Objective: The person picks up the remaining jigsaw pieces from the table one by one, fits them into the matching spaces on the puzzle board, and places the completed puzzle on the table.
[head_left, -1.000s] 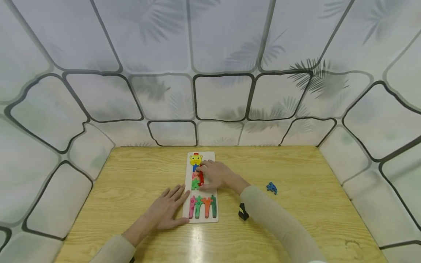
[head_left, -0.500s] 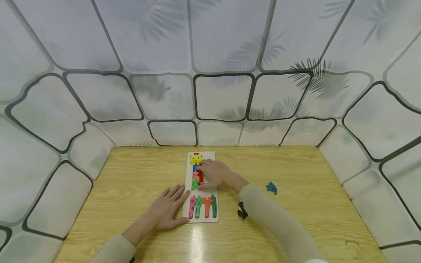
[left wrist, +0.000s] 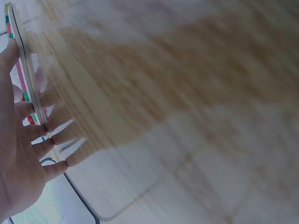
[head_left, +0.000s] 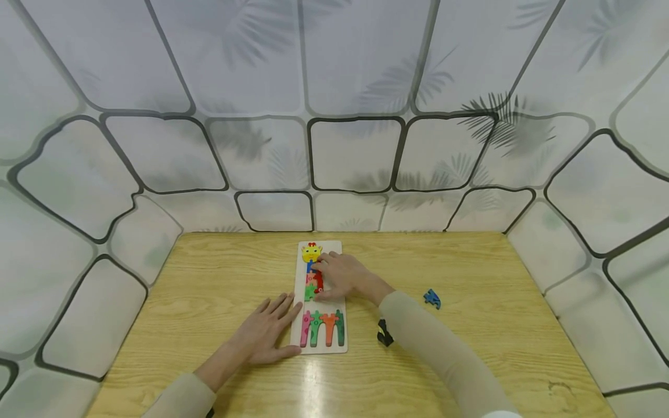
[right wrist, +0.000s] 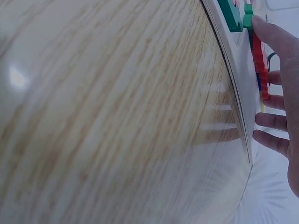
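A giraffe puzzle board (head_left: 299, 316) lies on the table, with a yellow giraffe head (head_left: 311, 253) at its far end. Blue, pink and green pieces run down the neck, and several leg pieces (head_left: 328, 329) fill the near end. My right hand (head_left: 342, 276) is over the board and grips a red puzzle piece (head_left: 318, 280) beside the neck, thumb at its near end and fingers at its far end. That piece (right wrist: 259, 60) stands proud of the board in the right wrist view. My left hand (head_left: 266, 331) rests with spread, straight fingers against the board's left edge.
A loose blue puzzle piece (head_left: 432, 298) lies on the wooden table (head_left: 235, 261) to the right. A small black object (head_left: 385, 334) shows beside the right sleeve (head_left: 434, 337). Patterned white walls (head_left: 347, 209) stand at the back and both sides.
The red piece has shifted very slightly toward the far end with my right hand, and the right forearm has moved a little. The left hand stays in place.
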Motion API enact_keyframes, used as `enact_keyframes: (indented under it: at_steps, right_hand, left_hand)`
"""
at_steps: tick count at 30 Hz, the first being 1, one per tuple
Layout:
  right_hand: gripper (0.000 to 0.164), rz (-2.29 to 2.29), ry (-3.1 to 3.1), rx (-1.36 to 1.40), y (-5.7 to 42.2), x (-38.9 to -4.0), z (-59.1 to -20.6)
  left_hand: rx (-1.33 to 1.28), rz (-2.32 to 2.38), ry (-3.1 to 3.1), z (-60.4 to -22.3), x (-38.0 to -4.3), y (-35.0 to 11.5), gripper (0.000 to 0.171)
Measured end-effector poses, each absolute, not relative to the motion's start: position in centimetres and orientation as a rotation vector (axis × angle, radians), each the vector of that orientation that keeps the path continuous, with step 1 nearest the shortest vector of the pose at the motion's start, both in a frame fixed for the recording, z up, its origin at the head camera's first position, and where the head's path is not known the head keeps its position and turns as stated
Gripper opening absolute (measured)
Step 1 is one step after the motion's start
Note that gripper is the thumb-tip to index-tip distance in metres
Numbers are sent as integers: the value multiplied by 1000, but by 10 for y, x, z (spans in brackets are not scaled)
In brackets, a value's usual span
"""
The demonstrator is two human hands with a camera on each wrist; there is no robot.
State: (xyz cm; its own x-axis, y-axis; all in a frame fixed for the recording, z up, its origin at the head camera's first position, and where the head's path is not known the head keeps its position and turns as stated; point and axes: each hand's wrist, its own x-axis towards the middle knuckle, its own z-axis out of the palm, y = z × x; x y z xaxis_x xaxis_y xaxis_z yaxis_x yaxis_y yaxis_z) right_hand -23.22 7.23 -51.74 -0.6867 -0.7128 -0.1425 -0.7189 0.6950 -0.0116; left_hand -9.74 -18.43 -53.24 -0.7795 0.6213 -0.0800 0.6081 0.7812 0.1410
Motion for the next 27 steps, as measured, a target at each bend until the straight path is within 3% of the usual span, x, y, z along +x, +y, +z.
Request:
enact_keyframes:
  at_steps: [27]
  right_hand:
    - [89,118,2768,-1208,72,-234,-520]
  left_hand:
    - [993,154,2861,-532,-97,-184,94]
